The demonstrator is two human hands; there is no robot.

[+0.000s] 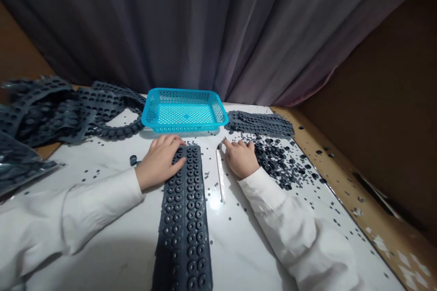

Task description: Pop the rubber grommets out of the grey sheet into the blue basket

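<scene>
A long black rubber sheet (184, 218) with rows of raised rings lies lengthwise on the white table. My left hand (162, 161) rests over its far left corner, thumb apart from the other fingers and lying on the rings. Right of the sheet, my right hand (241, 157) is closed, its fingers curled down near the tabletop. A small dark tip shows by its index finger; what it holds, if anything, is too small to make out. A slim white stick (221, 175) with a dark end lies just left of this hand.
A blue plastic basket (184, 128) stands behind the sheet. More ringed rubber sheets (61, 113) are heaped at left, beside a clear plastic bag (20, 163). A flat rubber sheet (261, 122) lies back right. Loose black rubber pieces (276, 159) scatter toward the table's right edge.
</scene>
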